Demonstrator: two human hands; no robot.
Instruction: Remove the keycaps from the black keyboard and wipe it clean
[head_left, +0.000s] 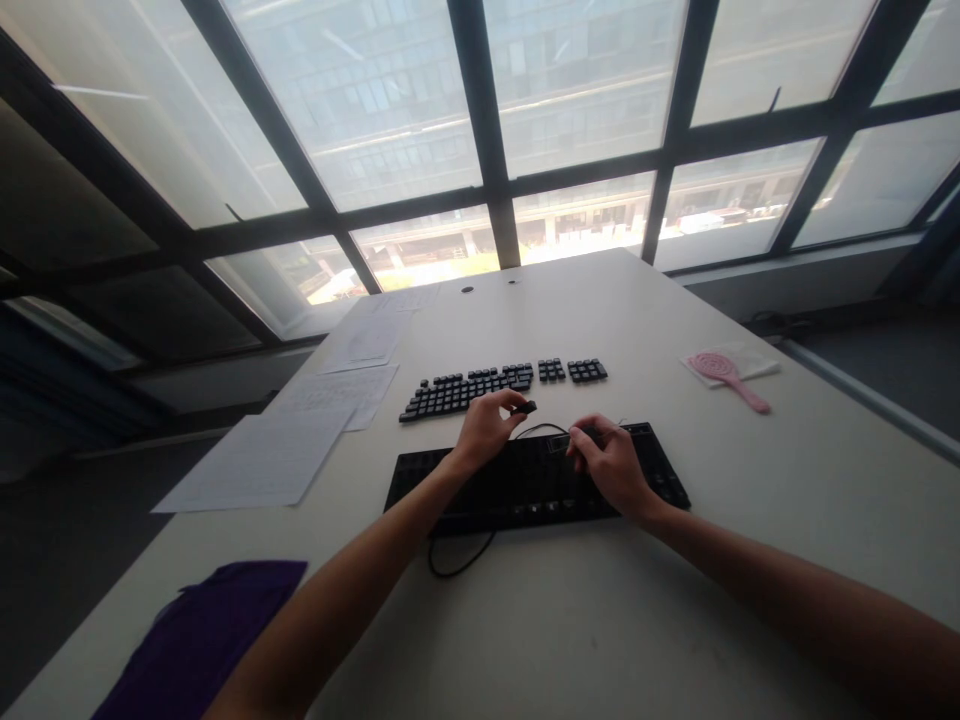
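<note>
A black keyboard (480, 490) lies across the desk with much of its top bare of keycaps; a few caps show along its front edge and right end. Behind it, removed black keycaps (442, 396) are laid out in rows and blocks. My left hand (486, 425) is raised above the keyboard's back edge, thumb and fingers pinching a dark keycap (525, 407). Over the right part of the keyboard, my right hand (606, 458) is closed with fingertips together; what they hold, if anything, is too small to make out.
Paper sheets (259, 460) cover the desk's left side. A purple cloth (217, 630) lies at the front left. To the right, a pink hairbrush (727, 375) rests partly on a clear plastic bag (757, 362). A black cable (457, 574) loops before the keyboard. Windows stand behind the desk.
</note>
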